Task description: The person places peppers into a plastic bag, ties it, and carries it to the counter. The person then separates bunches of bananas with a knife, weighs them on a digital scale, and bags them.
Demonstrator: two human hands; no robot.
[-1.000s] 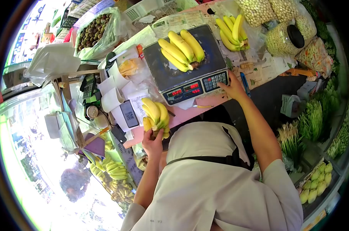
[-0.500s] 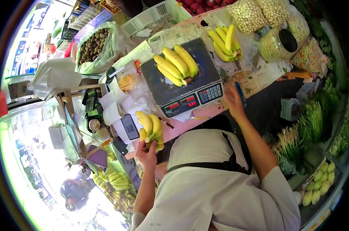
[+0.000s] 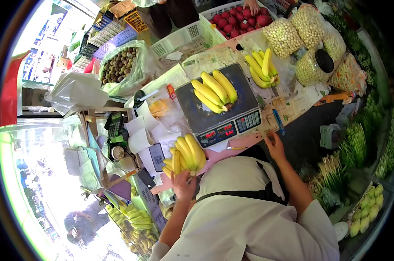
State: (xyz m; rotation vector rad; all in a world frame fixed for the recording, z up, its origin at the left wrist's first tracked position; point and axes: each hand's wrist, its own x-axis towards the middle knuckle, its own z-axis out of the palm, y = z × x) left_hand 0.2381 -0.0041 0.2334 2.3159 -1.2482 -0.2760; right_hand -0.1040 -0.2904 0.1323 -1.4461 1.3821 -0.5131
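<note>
My left hand [image 3: 184,185] grips a bunch of yellow bananas [image 3: 191,152] by its stem end, above the front edge of the table. Beside that bunch stands a QR code card [image 3: 157,157]. A second banana bunch [image 3: 214,90] lies on the dark plate of a digital scale [image 3: 194,114], whose display shows red digits. My right hand [image 3: 275,146] is empty, its fingers apart, just off the scale's front right corner. Close to it lies a blue box cutter-like tool [image 3: 278,122]. A third bunch of bananas [image 3: 263,68] rests on the table behind the scale's right side.
At the back, a person's hand [image 3: 251,6] reaches over a crate of red fruit [image 3: 231,26]. Bags of pale round produce [image 3: 283,38] and a black-lidded jar [image 3: 312,67] stand at back right. Leafy greens [image 3: 352,145] fill the right. A bag of brown fruit [image 3: 118,67] sits back left.
My left hand has raised the banana bunch and turned it, so more bananas show. My right hand is slightly lower relative to the scale. A person's hand has appeared over the red fruit.
</note>
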